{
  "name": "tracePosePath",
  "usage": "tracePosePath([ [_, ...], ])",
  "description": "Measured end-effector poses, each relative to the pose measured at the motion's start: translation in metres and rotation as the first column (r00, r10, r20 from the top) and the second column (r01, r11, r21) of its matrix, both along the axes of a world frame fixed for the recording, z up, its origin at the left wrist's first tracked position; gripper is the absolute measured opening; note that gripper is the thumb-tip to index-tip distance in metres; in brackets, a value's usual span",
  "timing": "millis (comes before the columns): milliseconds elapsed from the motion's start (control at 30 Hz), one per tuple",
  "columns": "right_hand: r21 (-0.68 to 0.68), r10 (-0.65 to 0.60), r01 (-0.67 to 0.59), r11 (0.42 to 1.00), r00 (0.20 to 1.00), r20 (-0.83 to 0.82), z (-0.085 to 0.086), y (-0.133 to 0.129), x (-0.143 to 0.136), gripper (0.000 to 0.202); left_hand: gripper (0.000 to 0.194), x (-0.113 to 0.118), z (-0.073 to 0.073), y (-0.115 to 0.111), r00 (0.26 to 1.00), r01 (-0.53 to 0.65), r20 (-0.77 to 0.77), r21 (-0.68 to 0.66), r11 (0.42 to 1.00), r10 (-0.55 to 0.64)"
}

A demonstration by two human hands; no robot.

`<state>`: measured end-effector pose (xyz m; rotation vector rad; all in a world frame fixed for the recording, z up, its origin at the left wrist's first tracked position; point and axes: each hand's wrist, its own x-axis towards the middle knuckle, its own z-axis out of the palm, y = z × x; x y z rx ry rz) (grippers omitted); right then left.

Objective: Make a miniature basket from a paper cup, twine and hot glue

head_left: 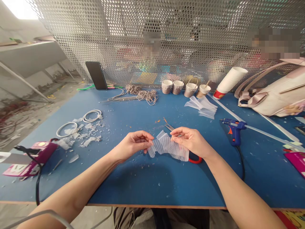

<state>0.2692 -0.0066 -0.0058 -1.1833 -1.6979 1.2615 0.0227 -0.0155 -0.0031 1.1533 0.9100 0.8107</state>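
Both my hands pinch a translucent, striped, pleated strip [168, 144] above the blue table. My left hand [137, 143] grips its left end between thumb and fingers. At the upper right part of the strip, my right hand [187, 139] is closed on it. Under the strip and my right hand lie scissors with red handles [195, 160]; their blades point away and the middle is hidden. More translucent pleated strips [202, 106] lie in a loose pile farther back on the right.
A blue glue gun [234, 127] with a long glue stick lies right. Along the back stand several wrapped cups [178, 86], a cup stack [231, 82], twine [143, 94] and a phone [96, 75]. White rings [92, 115] and scraps lie left, near a purple box [38, 156].
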Motion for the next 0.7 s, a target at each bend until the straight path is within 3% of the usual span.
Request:
tracePosePath([
  [100, 0.013, -0.008, 0.008, 1.000, 1.000, 0.008, -0.0009, 0.0002, -0.0003, 0.020, 0.020, -0.0004, 0.0034, -0.0008, 0.999, -0.025, -0.020, 0.022, 0.999, 0.025],
  [500, -0.018, -0.042, 0.041, 0.999, 0.999, -0.033, 0.0009, 0.0015, 0.0025, 0.022, 0.017, -0.0017, 0.0108, -0.0022, 0.994, 0.055, -0.097, 0.036, 0.998, -0.051],
  [700, -0.036, -0.036, 0.034, 0.999, 0.998, -0.054, -0.0026, 0.0024, 0.0008, 0.022, 0.017, -0.0035, 0.0071, -0.0007, 0.994, 0.017, -0.109, 0.046, 0.999, -0.012],
])
